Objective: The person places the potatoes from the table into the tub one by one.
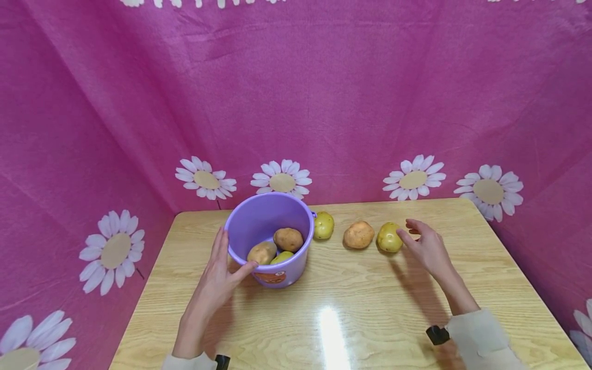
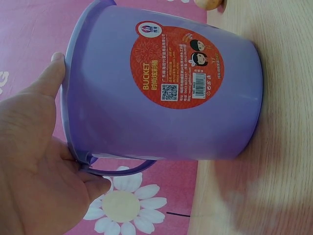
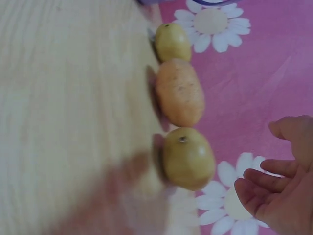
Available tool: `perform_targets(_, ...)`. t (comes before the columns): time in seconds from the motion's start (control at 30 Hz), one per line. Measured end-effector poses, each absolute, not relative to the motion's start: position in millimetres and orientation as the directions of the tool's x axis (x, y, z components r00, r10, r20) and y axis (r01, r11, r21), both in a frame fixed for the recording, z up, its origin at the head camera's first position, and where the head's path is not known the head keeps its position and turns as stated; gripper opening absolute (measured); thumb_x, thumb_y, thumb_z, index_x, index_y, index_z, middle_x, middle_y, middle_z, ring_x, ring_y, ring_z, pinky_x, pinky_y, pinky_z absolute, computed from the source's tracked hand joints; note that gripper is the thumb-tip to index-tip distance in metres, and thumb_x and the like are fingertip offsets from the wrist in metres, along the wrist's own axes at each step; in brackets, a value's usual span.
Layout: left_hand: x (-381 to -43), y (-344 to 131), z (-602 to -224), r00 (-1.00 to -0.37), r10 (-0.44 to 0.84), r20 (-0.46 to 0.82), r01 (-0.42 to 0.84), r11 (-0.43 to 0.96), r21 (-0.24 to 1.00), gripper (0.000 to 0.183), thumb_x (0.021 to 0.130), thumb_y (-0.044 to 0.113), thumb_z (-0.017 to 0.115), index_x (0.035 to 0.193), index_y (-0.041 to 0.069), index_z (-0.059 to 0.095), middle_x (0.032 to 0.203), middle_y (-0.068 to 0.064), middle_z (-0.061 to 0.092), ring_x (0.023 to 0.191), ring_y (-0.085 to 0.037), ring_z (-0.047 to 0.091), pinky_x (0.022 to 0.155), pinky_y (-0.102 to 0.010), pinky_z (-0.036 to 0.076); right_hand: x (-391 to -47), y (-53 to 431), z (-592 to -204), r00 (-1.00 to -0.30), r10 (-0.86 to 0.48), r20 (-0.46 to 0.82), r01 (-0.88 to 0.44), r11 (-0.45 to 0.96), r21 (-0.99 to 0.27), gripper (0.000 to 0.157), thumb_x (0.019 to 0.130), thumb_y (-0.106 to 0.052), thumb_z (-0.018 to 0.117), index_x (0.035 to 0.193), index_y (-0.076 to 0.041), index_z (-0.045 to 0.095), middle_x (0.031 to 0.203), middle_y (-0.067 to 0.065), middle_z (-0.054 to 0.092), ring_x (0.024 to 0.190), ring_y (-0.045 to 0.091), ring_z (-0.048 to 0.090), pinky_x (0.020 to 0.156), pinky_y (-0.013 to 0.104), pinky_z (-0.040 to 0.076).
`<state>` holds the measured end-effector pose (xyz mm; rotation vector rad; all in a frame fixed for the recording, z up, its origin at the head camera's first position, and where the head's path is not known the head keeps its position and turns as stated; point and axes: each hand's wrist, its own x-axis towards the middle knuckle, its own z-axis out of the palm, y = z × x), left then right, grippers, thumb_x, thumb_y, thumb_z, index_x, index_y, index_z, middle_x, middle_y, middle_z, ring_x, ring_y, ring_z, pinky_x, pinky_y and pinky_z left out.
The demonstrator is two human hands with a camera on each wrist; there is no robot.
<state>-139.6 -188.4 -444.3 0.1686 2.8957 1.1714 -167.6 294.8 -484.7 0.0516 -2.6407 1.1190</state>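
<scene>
In the head view, my left hand (image 1: 217,280) rests against the near left side of a purple bucket (image 1: 307,246), thumb at the rim and fingers spread along the outside. Inside the bucket lie a pale potato (image 1: 262,253), a browner potato (image 1: 289,239) and a partly hidden yellow-green fruit (image 1: 281,257). My right hand (image 1: 431,252) is beside a round yellow-green fruit (image 1: 389,238) on its right, fingers parted and holding nothing. The right wrist view shows a gap between the hand (image 3: 281,188) and that fruit (image 3: 189,159).
Left of the nearest fruit, a tan potato (image 1: 358,235) and another yellow-green fruit (image 1: 324,225) form a row toward the bucket. All stand on a light wooden table (image 1: 370,318). Pink cloth (image 1: 351,103) with white daisies hangs behind and at both sides.
</scene>
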Motion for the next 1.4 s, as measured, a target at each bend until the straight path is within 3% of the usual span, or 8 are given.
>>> perform_targets(0.33, -139, -189, -445, -0.993, 0.108, 0.044, 0.108, 0.709, 0.697, 0.119, 0.089, 0.071, 0.066, 0.166, 0.008, 0.002, 0.173, -0.008, -0.003, 0.156, -0.038, 0.013, 0.120, -0.062, 0.023, -160, 292, -513, -0.988, 0.120, 0.098, 0.017, 0.713, -0.701, 0.059, 0.105, -0.029, 0.061, 0.138, 0.020, 0.050, 0.127, 0.039, 0.059, 0.111, 0.049, 0.063, 0.091, 0.060, 0.053)
perform_targets(0.57, -138, -189, -445, -0.994, 0.104, 0.037, 0.100, 0.703, 0.704, 0.119, 0.089, 0.070, 0.067, 0.166, 0.007, 0.003, 0.173, -0.008, -0.003, 0.156, -0.038, 0.014, 0.120, -0.062, 0.023, -161, 289, -525, -0.988, 0.132, 0.085, 0.036, 0.715, -0.698, 0.054, 0.105, -0.027, 0.061, 0.134, 0.019, 0.053, 0.124, 0.039, 0.061, 0.107, 0.046, 0.064, 0.090, 0.059, 0.053)
perform_targets(0.87, -138, -189, -444, -0.995, 0.100, 0.022, 0.086, 0.711, 0.698, 0.119, 0.089, 0.073, 0.063, 0.167, 0.010, -0.001, 0.173, -0.008, -0.004, 0.156, -0.038, 0.012, 0.120, -0.063, 0.022, -168, 291, -532, -0.985, 0.157, 0.072, 0.062, 0.711, -0.700, 0.061, 0.106, -0.031, 0.059, 0.138, 0.020, 0.049, 0.119, 0.037, 0.063, 0.106, 0.044, 0.064, 0.091, 0.058, 0.052)
perform_targets(1.4, -137, -190, -444, -0.995, 0.100, 0.027, 0.090, 0.707, 0.701, 0.119, 0.089, 0.072, 0.065, 0.167, 0.010, -0.001, 0.173, -0.007, -0.004, 0.156, -0.037, 0.011, 0.120, -0.063, 0.022, -187, 287, -538, -0.982, 0.166, 0.089, 0.065, 0.740, -0.669, 0.070, 0.099, -0.032, 0.069, 0.141, 0.018, 0.045, 0.126, 0.036, 0.058, 0.104, 0.043, 0.057, 0.081, 0.050, 0.047)
